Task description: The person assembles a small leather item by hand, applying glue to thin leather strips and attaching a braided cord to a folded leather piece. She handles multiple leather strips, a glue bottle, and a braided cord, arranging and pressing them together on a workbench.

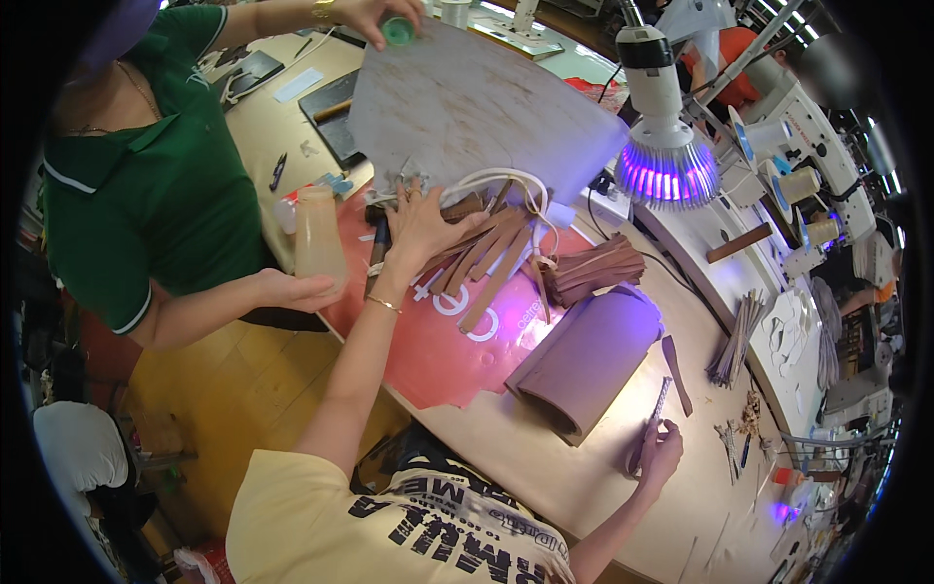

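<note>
My left hand (428, 224) reaches across the table with fingers spread. It rests at a loose pile of brown strips (491, 258), and a pair of scissors (404, 175) lies by its fingertips. My right hand (660, 455) is closed around a slim tool (663, 397) with a grey-white patterned end; its exact kind is unclear. Between my hands lies a rolled brown sheet (589, 365). A tied bundle of brown strips (595, 271) sits just beyond the roll. A single brown strip (676, 375) lies beside the tool.
A lit lamp (666, 156) hangs over the table beside a large grey board (477, 107). At left a co-worker in green (156, 175) holds a green cup (397, 31) and supports a beige bottle (319, 234). Sewing machines (812, 146) and thin strips (736, 341) are at right.
</note>
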Available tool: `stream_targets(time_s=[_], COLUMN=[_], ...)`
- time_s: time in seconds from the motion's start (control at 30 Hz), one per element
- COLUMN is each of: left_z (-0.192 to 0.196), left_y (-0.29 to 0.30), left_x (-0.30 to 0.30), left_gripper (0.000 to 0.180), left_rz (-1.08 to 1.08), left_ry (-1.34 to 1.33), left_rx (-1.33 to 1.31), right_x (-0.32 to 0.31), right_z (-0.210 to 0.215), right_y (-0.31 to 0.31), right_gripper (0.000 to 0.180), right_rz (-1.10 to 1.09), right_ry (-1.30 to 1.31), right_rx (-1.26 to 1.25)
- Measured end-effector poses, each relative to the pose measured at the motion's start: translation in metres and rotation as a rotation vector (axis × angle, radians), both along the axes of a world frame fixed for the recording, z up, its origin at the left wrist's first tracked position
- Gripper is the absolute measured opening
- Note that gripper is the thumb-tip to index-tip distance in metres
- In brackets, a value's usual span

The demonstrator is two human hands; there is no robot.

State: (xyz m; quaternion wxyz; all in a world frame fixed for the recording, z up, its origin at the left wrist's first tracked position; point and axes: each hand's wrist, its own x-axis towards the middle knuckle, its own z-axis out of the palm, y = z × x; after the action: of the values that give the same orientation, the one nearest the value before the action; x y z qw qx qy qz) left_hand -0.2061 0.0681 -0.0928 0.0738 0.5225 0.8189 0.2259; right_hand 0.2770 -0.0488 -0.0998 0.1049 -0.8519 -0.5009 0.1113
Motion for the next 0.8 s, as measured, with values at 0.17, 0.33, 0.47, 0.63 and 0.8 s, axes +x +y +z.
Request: stream_targets(time_s=[0.17, 0.33, 0.47, 0.63, 0.8], left_z=[-0.012, -0.021, -0.024, -0.033, -0.028], left_y=[-0.006, -0.008, 0.004, 0.012, 0.012], left_x=[0.01, 0.01, -0.004, -0.019, -0.037], left_gripper=[0.09, 0.074, 0.055, 0.036, 0.029], left_rz=[-0.036, -0.064, -0.116, -0.245, -0.257], left_ry=[0.083, 0.091, -0.018, -0.082, -0.22], left_rx=[-0.003, 0.065, 0.086, 0.262, 0.265], right_x=[-0.022, -0.072, -0.125, -0.203, -0.297], right_z=[0.014, 0.05, 0.076, 0.072, 0.029], right_y=[0.007, 0.039, 0.074, 0.16, 0.273], right_gripper=[0.042, 0.038, 0.036, 0.035, 0.04], right_rz=[0.167, 0.337, 0.726, 1.271, 1.173], right_ry=[-0.22, -0.183, -0.15, 0.183, 0.269], right_rx=[0.298, 0.44, 0.504, 0.434, 0.209])
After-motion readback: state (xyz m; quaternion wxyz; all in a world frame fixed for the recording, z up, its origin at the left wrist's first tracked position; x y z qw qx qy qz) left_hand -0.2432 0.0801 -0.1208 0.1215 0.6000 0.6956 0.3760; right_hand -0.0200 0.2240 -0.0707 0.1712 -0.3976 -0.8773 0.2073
